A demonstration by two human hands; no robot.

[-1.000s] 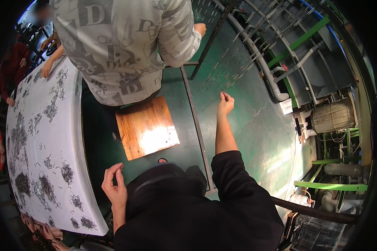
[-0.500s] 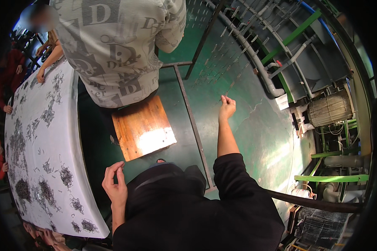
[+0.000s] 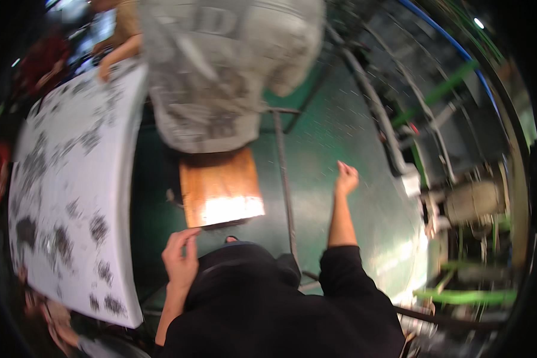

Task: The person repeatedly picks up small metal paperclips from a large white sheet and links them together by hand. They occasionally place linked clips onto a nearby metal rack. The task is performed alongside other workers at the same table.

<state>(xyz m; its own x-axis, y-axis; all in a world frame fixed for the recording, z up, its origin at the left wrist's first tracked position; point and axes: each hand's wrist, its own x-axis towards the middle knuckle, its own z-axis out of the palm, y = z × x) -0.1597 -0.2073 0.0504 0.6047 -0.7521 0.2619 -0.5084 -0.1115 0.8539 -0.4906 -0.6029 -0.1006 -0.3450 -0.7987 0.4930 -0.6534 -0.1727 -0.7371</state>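
My right hand (image 3: 347, 179) is stretched out over the green floor, thumb and fingers pinched together. Whatever it may hold is too small and blurred to make out. Lower on the left, my left hand (image 3: 181, 260) is held near the front of a wooden stool (image 3: 221, 184), with thumb and fingertips closed together; anything between them cannot be made out. To the left of that hand stands a long white table (image 3: 114, 179). Small heaps of thin dark pieces (image 3: 99, 228) are scattered across it, several of them close to its near end.
A person in a grey patterned shirt (image 3: 215, 77) is directly ahead by the stool. Beside the stool runs a metal frame bar (image 3: 284, 179). Thin hanging pieces (image 3: 334, 110) blur beyond my right hand, near grey pipes (image 3: 370, 98). Other people's hands rest around the table.
My head has turned, so the table, stool and person ahead appear further right, and the picture is blurrier. Both my hands keep their pinched shape, with little movement relative to the scene.
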